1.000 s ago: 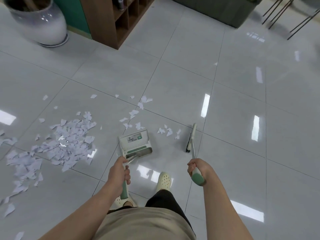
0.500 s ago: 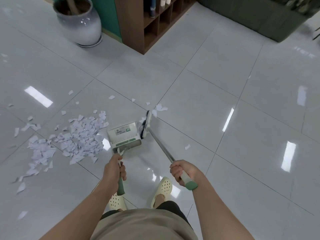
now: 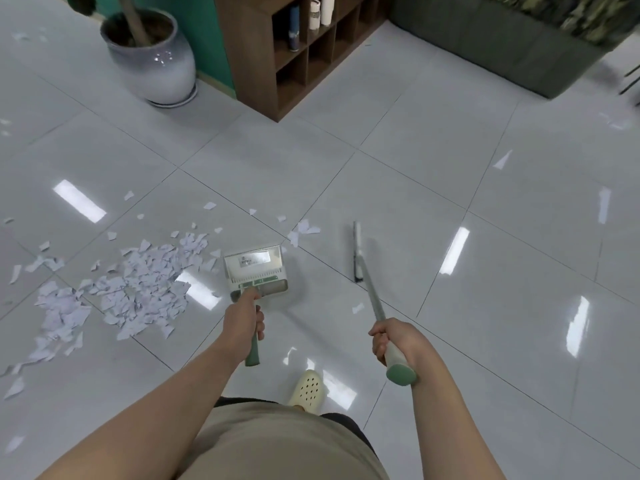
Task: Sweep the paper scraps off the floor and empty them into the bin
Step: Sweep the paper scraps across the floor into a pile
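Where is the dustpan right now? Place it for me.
In the head view, the dustpan sits on the floor left of centre, its handle gripped by the left hand, with the big pile of paper scraps just to its left and the broom head off to its right.

I take this for a lounge or office reception area, not a kitchen or workshop. I see a glossy grey tiled floor (image 3: 415,188) mirroring ceiling strip lights, a large glazed planter (image 3: 156,64) against a teal wall (image 3: 204,39), a wooden cubby shelf (image 3: 294,53) holding bottles, and a dark green sofa (image 3: 502,39).
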A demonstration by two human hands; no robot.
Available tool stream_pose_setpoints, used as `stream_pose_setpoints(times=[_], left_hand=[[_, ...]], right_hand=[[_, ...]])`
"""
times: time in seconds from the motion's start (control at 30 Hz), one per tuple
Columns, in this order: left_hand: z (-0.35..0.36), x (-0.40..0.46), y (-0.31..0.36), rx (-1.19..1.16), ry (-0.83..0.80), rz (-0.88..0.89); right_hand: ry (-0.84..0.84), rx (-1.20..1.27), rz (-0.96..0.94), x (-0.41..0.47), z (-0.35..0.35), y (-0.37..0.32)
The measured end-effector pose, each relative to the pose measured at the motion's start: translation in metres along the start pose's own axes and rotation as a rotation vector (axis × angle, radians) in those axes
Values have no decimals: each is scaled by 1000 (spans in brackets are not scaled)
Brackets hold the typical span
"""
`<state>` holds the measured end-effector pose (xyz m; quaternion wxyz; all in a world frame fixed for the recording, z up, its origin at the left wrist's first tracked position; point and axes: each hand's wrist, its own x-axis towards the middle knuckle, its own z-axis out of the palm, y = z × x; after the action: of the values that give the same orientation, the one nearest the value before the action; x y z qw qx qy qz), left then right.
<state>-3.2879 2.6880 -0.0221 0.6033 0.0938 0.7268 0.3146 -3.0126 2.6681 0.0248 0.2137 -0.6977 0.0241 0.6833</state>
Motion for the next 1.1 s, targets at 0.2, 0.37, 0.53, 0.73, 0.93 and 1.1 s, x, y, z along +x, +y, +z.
stream_pose_setpoints(times=[0.2, 0.37, 0.53, 0.73, 0.93, 1.1], left_hand=[[35, -4, 9, -76, -36, -49], [28, -2, 15, -77, -35, -97], [-13, 16, 34, -125, 15, -94], [-86, 36, 58, -275, 37, -154], [-167, 58, 86, -571, 13, -208], [-190, 75, 92, -587, -15, -182]], right_hand=[[89, 116, 14, 10, -38, 8], [118, 94, 102, 39, -22, 36], [-51, -18, 228, 50, 46, 62], [-232, -185, 272, 63, 142, 25], [-482, 96, 416, 87, 231, -57], [-390, -186, 266, 60, 297, -87]])
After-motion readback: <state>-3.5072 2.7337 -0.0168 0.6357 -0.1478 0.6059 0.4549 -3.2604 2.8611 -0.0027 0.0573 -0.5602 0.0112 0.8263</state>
